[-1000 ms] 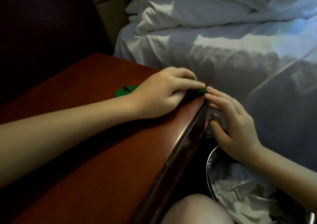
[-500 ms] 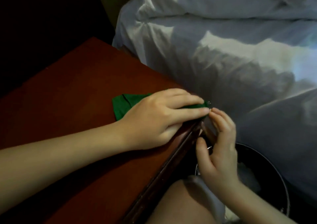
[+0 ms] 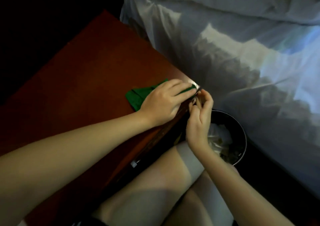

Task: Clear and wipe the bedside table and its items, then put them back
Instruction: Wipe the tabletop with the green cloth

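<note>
A green cloth (image 3: 136,96) lies on the reddish-brown bedside table (image 3: 83,80), close to its front right corner. My left hand (image 3: 164,103) lies flat on the cloth with straight fingers reaching to the corner. My right hand (image 3: 199,115) is just off the table's edge, cupped below that corner with its fingers curled up toward the left fingertips. Whether it holds anything is hidden. No other item shows on the table top.
A round black waste bin (image 3: 242,137) with crumpled white paper stands on the floor between table and bed, under my right hand. The white bed cover (image 3: 233,52) borders the table's right side. My bare knees (image 3: 155,182) are below the table's front edge. Dark wall at left.
The view has tipped further down, so the bin and my knees show more. My left hand stays on the cloth at the corner. My right hand has curled more under the edge.
</note>
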The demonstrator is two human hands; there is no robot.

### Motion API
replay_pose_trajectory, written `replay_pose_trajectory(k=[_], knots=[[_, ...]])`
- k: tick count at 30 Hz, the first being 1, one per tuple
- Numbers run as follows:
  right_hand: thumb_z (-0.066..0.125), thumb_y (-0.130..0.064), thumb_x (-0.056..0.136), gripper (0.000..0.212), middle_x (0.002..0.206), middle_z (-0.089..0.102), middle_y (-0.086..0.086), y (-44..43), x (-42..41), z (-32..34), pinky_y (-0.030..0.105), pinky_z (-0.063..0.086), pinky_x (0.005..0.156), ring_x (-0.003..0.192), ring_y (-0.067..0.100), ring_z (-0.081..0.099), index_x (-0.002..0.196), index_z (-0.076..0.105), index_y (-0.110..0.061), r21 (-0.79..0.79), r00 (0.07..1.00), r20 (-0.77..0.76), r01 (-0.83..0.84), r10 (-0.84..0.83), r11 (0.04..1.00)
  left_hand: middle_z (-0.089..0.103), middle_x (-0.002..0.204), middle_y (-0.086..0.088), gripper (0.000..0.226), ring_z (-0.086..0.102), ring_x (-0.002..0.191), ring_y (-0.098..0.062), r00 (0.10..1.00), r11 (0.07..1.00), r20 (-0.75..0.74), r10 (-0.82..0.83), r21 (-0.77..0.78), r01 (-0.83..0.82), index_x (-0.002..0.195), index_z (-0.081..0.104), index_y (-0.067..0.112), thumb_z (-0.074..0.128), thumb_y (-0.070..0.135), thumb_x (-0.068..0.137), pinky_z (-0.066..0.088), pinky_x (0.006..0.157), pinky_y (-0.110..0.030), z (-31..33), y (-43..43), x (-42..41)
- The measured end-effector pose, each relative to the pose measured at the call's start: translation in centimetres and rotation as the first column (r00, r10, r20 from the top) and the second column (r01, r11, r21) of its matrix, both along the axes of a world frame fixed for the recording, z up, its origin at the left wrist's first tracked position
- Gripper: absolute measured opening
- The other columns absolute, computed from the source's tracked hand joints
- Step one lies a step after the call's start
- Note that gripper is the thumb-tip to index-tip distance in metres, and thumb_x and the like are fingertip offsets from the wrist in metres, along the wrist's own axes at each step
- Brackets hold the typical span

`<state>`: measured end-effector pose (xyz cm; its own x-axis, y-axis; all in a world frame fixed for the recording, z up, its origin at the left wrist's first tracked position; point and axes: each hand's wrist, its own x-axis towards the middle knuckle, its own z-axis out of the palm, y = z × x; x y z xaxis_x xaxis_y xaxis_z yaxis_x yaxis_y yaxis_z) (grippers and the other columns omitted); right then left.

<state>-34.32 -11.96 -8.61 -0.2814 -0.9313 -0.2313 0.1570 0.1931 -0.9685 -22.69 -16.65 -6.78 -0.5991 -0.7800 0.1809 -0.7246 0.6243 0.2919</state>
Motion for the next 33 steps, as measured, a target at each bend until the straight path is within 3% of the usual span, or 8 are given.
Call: replay_pose_trajectory(k=[6,9,11,16,21,24,28,33], knots=[[0.039,-0.011,0.075,0.067,0.147,0.034,0.009,0.0,0.1,1.2,0.044,0.028,0.113,0.136,0.018,0.034,0.141,0.029,-0.015,0.219,0.995,0.05,-0.096,0.088,0.971,0.062,0.121,-0.016,0.041,0.049,0.107,-0.031,0.996,0.993,0.003,-0.085,0.078,0.084,0.12,0.064,0.004,0.044,0.006,0.084,0.039,0.098,-0.039,1.0,0.8,1.9],[0.04,-0.009,0.078,0.076,0.157,0.015,0.004,0.4,0.6,1.9,0.043,0.018,0.117,0.144,0.014,0.015,0.148,0.015,-0.027,0.262,0.987,0.052,-0.161,0.152,0.952,0.063,0.117,-0.016,0.041,0.049,0.103,-0.029,0.999,0.998,0.035,0.032,0.061,-0.034,0.118,0.065,0.004,0.044,0.008,0.083,0.044,0.09,-0.041,1.4,-1.3,1.1],[0.038,0.006,0.081,0.078,0.157,0.013,0.004,0.4,0.6,2.2,0.041,0.016,0.118,0.145,0.013,0.011,0.149,0.015,-0.026,0.283,0.988,0.056,-0.151,0.14,0.947,0.064,0.116,-0.014,0.041,0.053,0.102,-0.03,0.996,0.995,0.046,0.08,0.056,-0.083,0.116,0.066,0.005,0.044,0.008,0.082,0.048,0.086,-0.042,1.5,-1.9,0.6],[0.035,0.015,0.08,0.081,0.153,0.025,0.006,0.5,0.8,2.1,0.043,0.028,0.114,0.14,0.017,0.027,0.148,0.021,-0.026,0.299,0.992,0.104,-0.102,0.074,0.949,0.065,0.115,-0.012,0.04,0.059,0.099,-0.036,0.994,0.991,-0.016,-0.111,0.068,0.112,0.113,0.069,0.01,0.044,0.009,0.082,0.05,0.086,-0.042,1.0,-1.9,1.2],[0.031,0.022,0.08,0.077,0.143,0.036,0.003,1.3,2.3,2.0,0.036,0.032,0.112,0.132,0.015,0.037,0.148,0.022,-0.013,0.267,0.99,0.135,-0.004,-0.034,0.964,0.065,0.115,-0.013,0.041,0.06,0.1,-0.037,0.968,0.968,0.01,-0.249,0.001,0.249,0.113,0.07,0.011,0.042,0.013,0.082,0.052,0.082,-0.047,0.2,0.1,3.1],[0.034,0.015,0.074,0.079,0.153,0.025,0.008,3.3,4.2,2.3,0.038,0.025,0.116,0.141,0.021,0.024,0.147,0.025,-0.013,0.249,0.996,0.083,-0.032,0.012,0.968,0.065,0.116,-0.014,0.042,0.06,0.102,-0.037,0.955,0.955,0.01,-0.298,0.011,0.298,0.112,0.069,0.01,0.042,0.012,0.08,0.052,0.084,-0.047,0.5,3.1,5.6],[0.032,0.021,0.078,0.075,0.157,0.01,0.008,7.9,7.6,3.7,0.014,0.012,0.107,0.144,0.018,0.011,0.148,0.022,-0.007,0.292,0.961,-0.204,-0.125,0.189,0.948,0.062,0.121,-0.014,0.044,0.055,0.109,-0.034,0.945,0.944,-0.001,-0.328,0.032,0.327,0.118,0.066,0.009,0.042,0.011,0.082,0.045,0.095,-0.042,0.3,8.5,11.3],[0.038,-0.012,0.096,0.06,0.158,-0.009,0.007,13.9,14.8,4.5,0.029,0.017,0.112,0.144,0.024,0.009,0.15,0.014,-0.019,0.435,0.847,-0.367,-0.209,0.385,0.876,0.063,0.118,-0.012,0.043,0.049,0.109,-0.027,0.999,0.998,-0.001,0.034,0.049,-0.034,0.119,0.066,0.012,0.039,0.013,0.085,0.049,0.088,-0.04,0.4,15.7,19.8]])
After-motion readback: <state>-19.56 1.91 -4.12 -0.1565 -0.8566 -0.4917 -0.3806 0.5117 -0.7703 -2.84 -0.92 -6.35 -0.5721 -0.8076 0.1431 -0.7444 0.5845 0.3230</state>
